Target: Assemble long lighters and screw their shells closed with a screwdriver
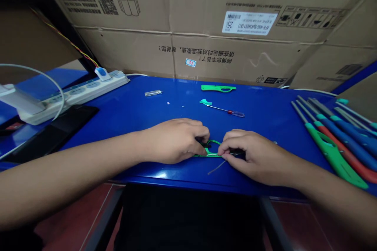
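A green lighter shell [211, 154] with an open loop lies low over the table's near side, between my two hands. My left hand [179, 141] is closed on its left end, thumb and fingers pressed together, with a dark part beneath the fingers. At the other end, my right hand [256, 157] pinches the shell with thumb and fingertips. A thin grey wire [216, 168] sticks out below the right fingertips; whether they also grip it, I cannot tell. Another dark part under the right palm is mostly hidden.
Behind my hands lie a screwdriver [235, 113], a teal plastic piece [206, 102], a second green shell piece [215, 88] and a clear small tank [153, 93]. Several long-nosed lighters [338, 157] lie at right. A power strip [79, 94] and black slab [55, 133] occupy the left; cardboard [141, 51] stands behind.
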`<state>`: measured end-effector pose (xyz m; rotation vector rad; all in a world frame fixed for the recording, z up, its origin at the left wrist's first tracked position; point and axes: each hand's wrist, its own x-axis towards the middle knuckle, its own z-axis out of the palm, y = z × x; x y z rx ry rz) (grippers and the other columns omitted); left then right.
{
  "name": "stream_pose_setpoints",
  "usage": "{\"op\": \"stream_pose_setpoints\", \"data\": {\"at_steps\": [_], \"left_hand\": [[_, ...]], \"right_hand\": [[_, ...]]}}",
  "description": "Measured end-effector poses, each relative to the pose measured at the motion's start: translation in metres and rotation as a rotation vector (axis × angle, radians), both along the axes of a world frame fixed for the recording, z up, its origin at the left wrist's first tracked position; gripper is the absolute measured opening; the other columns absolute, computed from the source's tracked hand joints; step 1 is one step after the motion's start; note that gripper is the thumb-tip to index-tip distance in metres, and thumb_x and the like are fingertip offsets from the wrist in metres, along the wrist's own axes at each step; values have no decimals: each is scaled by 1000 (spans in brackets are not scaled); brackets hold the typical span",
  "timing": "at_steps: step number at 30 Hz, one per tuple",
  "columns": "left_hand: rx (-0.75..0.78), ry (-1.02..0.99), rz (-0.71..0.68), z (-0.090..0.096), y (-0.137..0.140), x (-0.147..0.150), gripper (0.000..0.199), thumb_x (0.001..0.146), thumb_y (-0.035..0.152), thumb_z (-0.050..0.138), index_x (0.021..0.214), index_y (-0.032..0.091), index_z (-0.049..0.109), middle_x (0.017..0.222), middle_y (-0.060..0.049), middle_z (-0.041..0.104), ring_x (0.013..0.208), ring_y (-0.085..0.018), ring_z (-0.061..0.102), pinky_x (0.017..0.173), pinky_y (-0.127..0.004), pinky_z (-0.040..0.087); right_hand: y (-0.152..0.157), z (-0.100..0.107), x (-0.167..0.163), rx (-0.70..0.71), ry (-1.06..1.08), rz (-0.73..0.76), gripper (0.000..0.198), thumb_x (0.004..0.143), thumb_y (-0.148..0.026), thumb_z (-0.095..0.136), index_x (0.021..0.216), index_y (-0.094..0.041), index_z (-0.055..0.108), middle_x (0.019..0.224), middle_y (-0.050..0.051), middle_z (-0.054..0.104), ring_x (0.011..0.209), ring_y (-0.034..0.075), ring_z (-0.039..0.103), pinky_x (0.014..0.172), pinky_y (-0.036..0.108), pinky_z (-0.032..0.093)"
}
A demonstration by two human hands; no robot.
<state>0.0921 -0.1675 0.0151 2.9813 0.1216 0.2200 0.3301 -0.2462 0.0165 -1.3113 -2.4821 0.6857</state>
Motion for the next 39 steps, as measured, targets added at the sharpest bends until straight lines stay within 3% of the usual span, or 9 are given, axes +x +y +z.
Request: {"op": "stream_pose_setpoints", "data": {"at_steps": [4, 9, 14, 18, 22, 27, 30, 34, 39], "left_hand": [[-46, -5, -24, -1, 1, 1, 23, 93, 15, 58, 107, 22, 74, 106, -6, 68, 97, -19, 63, 81, -31, 52], [-168, -54, -24, -5, 4, 1, 27, 91, 10, 58, 111, 21, 72, 106, -6, 67, 98, -17, 63, 84, -29, 53], [-82, -68, -24, -6, 2, -1, 22, 93, 15, 58, 106, 23, 75, 105, -5, 69, 96, -17, 65, 82, -30, 52], [-2, -42, -6, -5, -1, -1, 19, 96, 22, 58, 104, 23, 75, 104, -4, 69, 95, -18, 65, 82, -29, 51], [86, -34, 15, -5, -4, 1, 22, 98, 28, 55, 104, 24, 75, 103, -4, 68, 92, -18, 63, 78, -30, 49], [125, -42, 27, -6, -6, 2, 22, 98, 31, 55, 94, 19, 74, 95, -3, 68, 86, -17, 62, 73, -30, 46], [123, -56, 32, -6, -6, 2, 20, 97, 30, 57, 95, 19, 73, 92, -3, 67, 83, -17, 61, 71, -30, 46], [70, -64, -9, -5, -2, 1, 15, 95, 24, 61, 100, 24, 75, 96, -3, 68, 86, -16, 62, 74, -29, 49], [-70, -62, -28, -7, 4, -1, 23, 91, 15, 62, 106, 26, 75, 102, -4, 69, 94, -16, 65, 79, -29, 51]], "right_hand": [[-1, 3, -2, -52, -27, -63, 17, 89, -16, 57, 91, -24, 72, 91, 1, 65, 84, 15, 59, 76, 30, 45], [-13, -5, -5, 126, -171, -67, 20, 94, -18, 51, 93, -24, 71, 90, 2, 64, 86, 20, 54, 78, 38, 38], [-26, -13, -12, 312, -238, -94, 22, 95, -17, 48, 91, -20, 69, 85, 4, 61, 80, 20, 50, 73, 38, 33], [-31, -17, -14, 365, -227, -110, 20, 94, -14, 50, 90, -19, 69, 86, 4, 61, 82, 21, 51, 74, 38, 33], [-31, -18, -13, 322, -198, -126, 18, 93, -14, 50, 91, -19, 68, 88, 4, 61, 83, 21, 51, 75, 39, 34], [-21, -13, -12, 119, -65, -162, 17, 90, -13, 56, 99, -23, 66, 95, 1, 63, 91, 18, 54, 83, 38, 36], [-14, -10, -12, 69, -54, -109, 23, 88, -11, 56, 101, -26, 68, 96, 0, 62, 93, 18, 54, 85, 38, 36], [-11, -8, -12, 91, -58, -52, 28, 88, -9, 53, 102, -26, 71, 94, 1, 64, 90, 17, 55, 82, 38, 36], [-14, -9, -14, 68, -16, -85, 28, 88, -9, 54, 102, -25, 73, 96, 2, 66, 90, 18, 56, 82, 38, 38]]}}
